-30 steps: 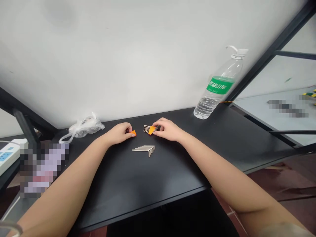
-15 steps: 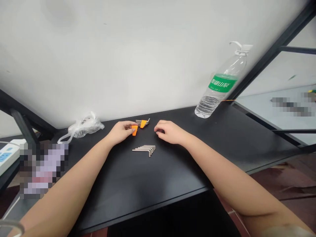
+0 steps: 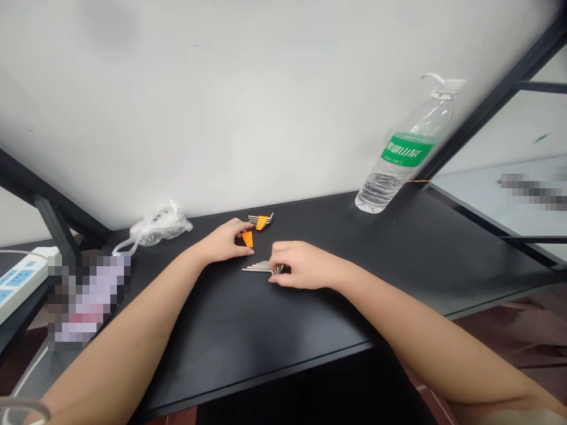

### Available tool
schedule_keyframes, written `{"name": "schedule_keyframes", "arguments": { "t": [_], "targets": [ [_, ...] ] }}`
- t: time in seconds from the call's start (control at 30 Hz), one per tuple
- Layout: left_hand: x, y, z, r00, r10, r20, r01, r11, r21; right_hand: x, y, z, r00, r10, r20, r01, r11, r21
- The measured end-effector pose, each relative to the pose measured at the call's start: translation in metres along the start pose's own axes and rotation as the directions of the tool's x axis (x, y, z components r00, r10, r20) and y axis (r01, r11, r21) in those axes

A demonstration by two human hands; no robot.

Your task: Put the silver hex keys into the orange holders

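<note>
A fanned row of silver hex keys lies on the black table in front of me. My right hand is curled over their bent short ends, thumb on the near side and fingers on the far side, hiding part of them. Beside my left hand is a small orange holder. It sits between the spread thumb and fingers, with a gap at the thumb. Just behind it lies a second orange holder with several hex keys through it.
A large water bottle with a green label stands at the back right by the wall. To the left are a crumpled clear plastic bag, a blurred-out lilac item and a white power strip. The table's front edge runs nearby.
My right hand has moved down and left onto the hex keys' short ends. My left thumb has come away from the orange holder, and that hand has spread. The view has shifted slightly.
</note>
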State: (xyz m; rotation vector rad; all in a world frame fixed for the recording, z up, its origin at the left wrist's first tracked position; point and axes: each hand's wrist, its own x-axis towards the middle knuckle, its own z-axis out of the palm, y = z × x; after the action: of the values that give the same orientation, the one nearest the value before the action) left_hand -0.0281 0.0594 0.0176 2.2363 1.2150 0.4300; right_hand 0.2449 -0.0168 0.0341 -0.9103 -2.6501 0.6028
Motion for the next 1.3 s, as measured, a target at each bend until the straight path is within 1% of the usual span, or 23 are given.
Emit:
{"name": "schedule_keyframes", "arguments": {
  "t": [0.07,0.13,0.23,0.33,0.5,0.6,0.73,0.8,0.9,1.0,1.1,1.13,1.2,1.3],
  "targets": [
    [-0.001,0.002,0.003,1.000,0.000,-0.009,0.000,1.000,0.003,0.001,-0.007,0.007,0.998,-0.045,0.032,0.048,0.994,-0.103],
    [0.000,0.003,0.008,0.999,-0.023,-0.024,0.024,0.999,0.024,0.003,-0.011,0.012,0.996,-0.066,0.059,0.076,0.977,-0.197],
    [0.001,0.001,0.014,0.997,-0.048,-0.063,0.051,0.998,0.042,0.003,-0.013,0.016,0.995,-0.073,0.064,0.088,0.960,-0.267],
    [0.000,-0.004,0.015,0.994,-0.023,-0.106,0.022,1.000,-0.019,0.002,-0.013,0.016,0.990,-0.126,0.067,0.141,0.945,-0.296],
    [-0.003,-0.010,0.013,0.986,-0.018,-0.163,-0.009,0.987,-0.162,0.000,-0.018,0.016,0.969,-0.221,0.116,0.244,0.933,-0.265],
    [-0.002,-0.012,0.012,0.988,-0.014,-0.156,-0.017,0.981,-0.195,-0.001,-0.026,0.020,0.968,-0.214,0.128,0.242,0.929,-0.279],
    [0.000,-0.016,0.013,0.989,-0.010,-0.146,-0.024,0.973,-0.229,-0.001,-0.039,0.027,0.979,-0.169,0.113,0.199,0.907,-0.371],
    [0.001,-0.018,0.013,0.991,-0.009,-0.134,-0.022,0.974,-0.227,-0.001,-0.042,0.029,0.976,-0.182,0.121,0.215,0.899,-0.382],
    [0.001,-0.017,0.011,0.994,0.000,-0.112,-0.021,0.981,-0.192,0.001,-0.042,0.031,0.966,-0.207,0.152,0.250,0.897,-0.365],
    [0.000,-0.016,0.009,0.995,0.010,-0.098,-0.025,0.987,-0.157,0.002,-0.039,0.031,0.969,-0.196,0.151,0.237,0.912,-0.335],
    [0.001,-0.019,0.008,0.996,0.001,-0.090,-0.017,0.985,-0.172,0.003,-0.037,0.031,0.964,-0.214,0.156,0.251,0.927,-0.277],
    [0.001,-0.020,0.008,0.996,-0.006,-0.091,-0.013,0.977,-0.212,0.003,-0.038,0.030,0.961,-0.226,0.159,0.261,0.931,-0.255],
    [0.003,-0.022,0.008,0.996,-0.021,-0.084,-0.010,0.937,-0.350,0.002,-0.038,0.028,0.959,-0.241,0.149,0.268,0.943,-0.199],
    [0.003,-0.023,0.007,0.996,-0.049,-0.077,-0.005,0.812,-0.583,0.000,-0.035,0.017,0.968,-0.240,0.074,0.242,0.970,-0.024]
  ]
}}
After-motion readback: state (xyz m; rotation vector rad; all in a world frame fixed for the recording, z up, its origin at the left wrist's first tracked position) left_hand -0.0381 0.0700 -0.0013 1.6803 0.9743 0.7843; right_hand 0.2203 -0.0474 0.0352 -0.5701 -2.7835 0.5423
